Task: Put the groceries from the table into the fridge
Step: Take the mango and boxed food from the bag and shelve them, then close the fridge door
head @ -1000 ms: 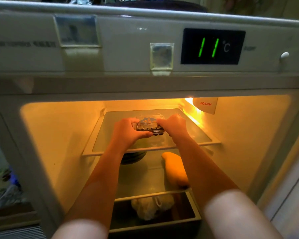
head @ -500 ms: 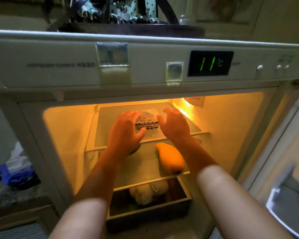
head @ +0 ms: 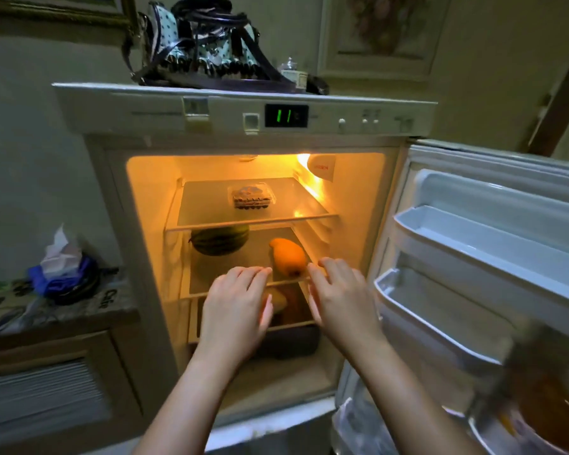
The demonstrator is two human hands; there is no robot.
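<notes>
Both hands have let go of the berry punnet (head: pixel 252 198) and drawn back: the left hand (head: pixel 235 315) and right hand (head: pixel 340 298) hang relaxed and empty before the fridge (head: pixel 250 118). Punnet sits on the top shelf (head: pixel 211 205); that placing looks done, so fetching the next grocery likely follows

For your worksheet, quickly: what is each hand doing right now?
Left hand: open, fingers relaxed, holding nothing.
Right hand: open, fingers relaxed, holding nothing.

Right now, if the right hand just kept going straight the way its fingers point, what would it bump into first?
Most likely the mango on the middle shelf. The right hand is open, its fingertips pointing up and into the fridge, level with the fruit's near end. Depth is hard to judge; it could slip just past.
</notes>
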